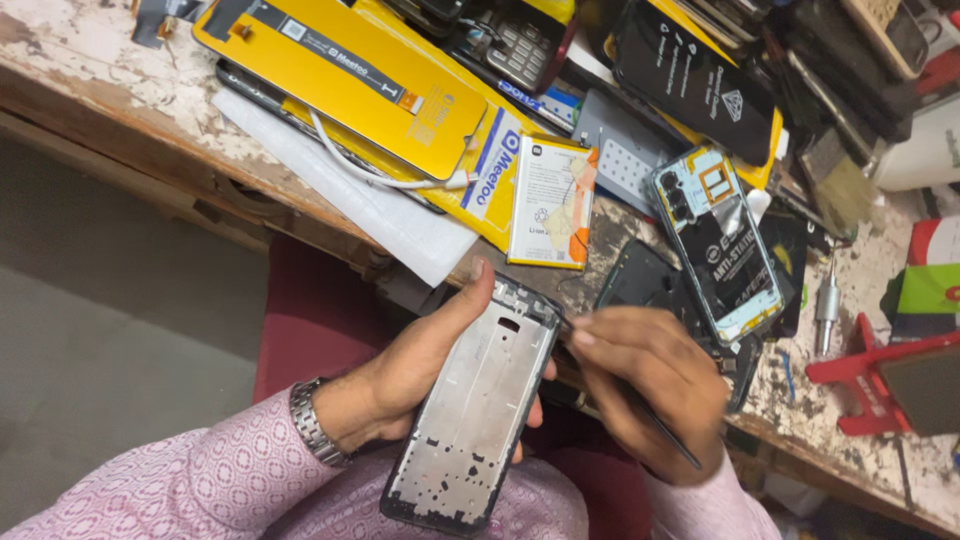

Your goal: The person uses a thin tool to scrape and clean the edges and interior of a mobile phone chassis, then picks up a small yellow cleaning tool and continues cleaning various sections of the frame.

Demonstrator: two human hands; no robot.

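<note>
Left hand (420, 365): cradling a bare phone frame (475, 410) from beneath, thumb lying along its left edge, fingers curling around the right edge.
Phone frame: sitting tilted over the lap, just in front of the table (120, 85) edge, grey metal inner side facing up.
Right hand (650, 385): closing around a thin dark tool (665, 432), its tip touching the frame's upper right edge.
Wrist: wearing a metal watch (312, 422).
Table: carrying a battery (550, 200), a yellow screen panel (345, 75) and an opened phone (720, 245).
</note>
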